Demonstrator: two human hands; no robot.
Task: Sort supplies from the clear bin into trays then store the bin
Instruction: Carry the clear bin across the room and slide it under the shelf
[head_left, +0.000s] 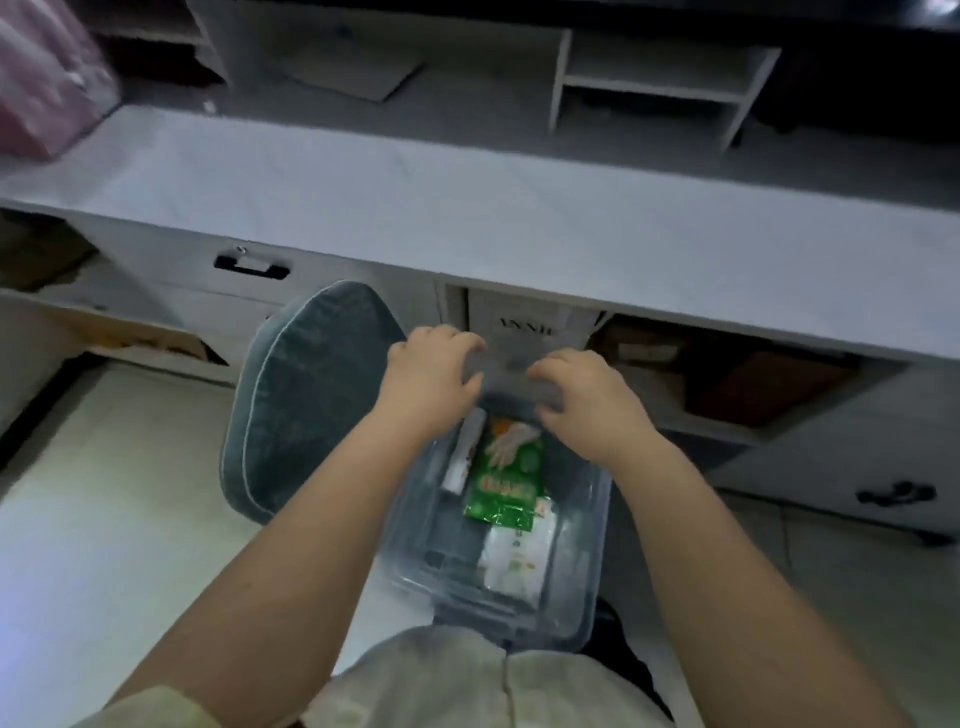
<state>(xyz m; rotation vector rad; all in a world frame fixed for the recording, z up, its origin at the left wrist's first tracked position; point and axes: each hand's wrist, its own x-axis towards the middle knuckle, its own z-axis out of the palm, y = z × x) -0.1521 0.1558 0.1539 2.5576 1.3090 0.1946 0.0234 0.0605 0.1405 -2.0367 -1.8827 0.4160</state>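
A dim room is showing a long pale counter (467, 218) running across the view, its front edge overhanging open cubbies and a drawer with a black handle (252, 266); a white shelf unit (660, 83) is standing at the far side of the counter, and pale floor tiles (104, 519) are lying open to the left. A grey-blue cushioned chair (311, 395) is standing just left of the hands, its back close under the counter edge.

The clear bin (587, 571) is sitting low in front of the person, between the chair and the right-hand cabinets, its near rim against the light shirt (467, 675); inside it a green packet (506, 483) printed with a glove is lying on white packs (519, 556), with a white tube (462, 457) beside it along the left wall.

Both hands are reaching over the bin's far edge; the left hand (431, 374) is curling its fingers over a translucent grey piece (511, 374) there, thumb pressing against its side; the right hand (587, 395) is gripping the same piece from the other side, fingers bent over the top. Whether that piece is a lid or the bin's rim cannot be told through the blur.

A white bag (530, 322) with dark lettering is standing in the cubby just beyond the hands.
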